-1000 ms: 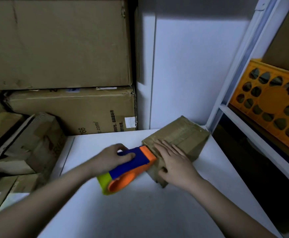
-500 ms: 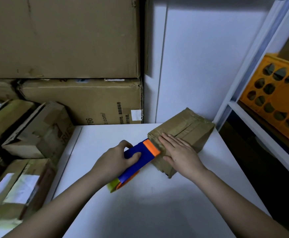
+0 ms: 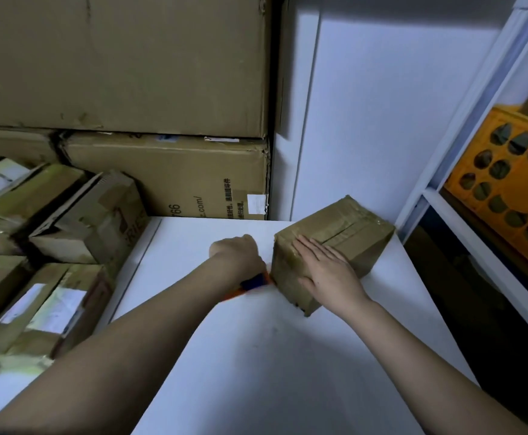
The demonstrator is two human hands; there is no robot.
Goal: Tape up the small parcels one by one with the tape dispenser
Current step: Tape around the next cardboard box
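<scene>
A small brown parcel (image 3: 347, 233), wrapped in shiny tape, lies on the white table (image 3: 256, 356) near its back right corner. My right hand (image 3: 325, 271) lies flat with straight fingers on the parcel's top near its front left edge. My left hand (image 3: 237, 255) grips the blue and orange tape dispenser (image 3: 253, 285), which is mostly hidden under the hand. The dispenser's front sits low against the parcel's left side face.
Large cardboard boxes (image 3: 168, 177) are stacked at the back left. Several smaller parcels (image 3: 90, 218) are piled left of the table. A white shelf frame (image 3: 428, 196) stands on the right with an orange perforated crate (image 3: 507, 180) in it.
My left hand has turned the dispenser downward along the parcel's left side, so the hand now covers most of it. My right hand stays on the parcel's top.
</scene>
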